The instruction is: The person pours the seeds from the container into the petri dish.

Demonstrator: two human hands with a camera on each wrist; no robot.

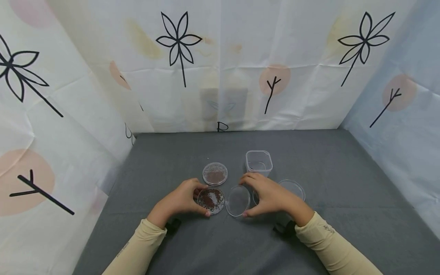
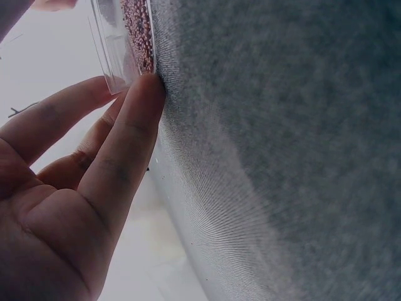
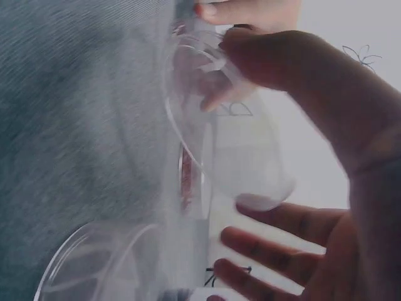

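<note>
My left hand (image 1: 182, 198) grips a clear petri dish (image 1: 211, 201) by its left side, thumb in front and fingers behind. Small reddish-brown grains (image 2: 138, 34) lie scattered in it, with a bare patch in the middle. To its right, my right hand (image 1: 271, 195) holds a clear round lid (image 1: 238, 201) by its edge between thumb and fingertips. The lid is tilted on its side, close to the dish but apart from it in the right wrist view. Another round dish (image 1: 215, 173) with brown contents stands just behind the first.
A clear square tub (image 1: 259, 160) stands behind my right hand. Further clear round pieces, one a dish or lid (image 1: 298, 186), lie on the grey cloth around my right wrist, partly hidden. Patterned fabric walls (image 1: 240, 95) enclose the table (image 1: 165, 152) at the back and sides.
</note>
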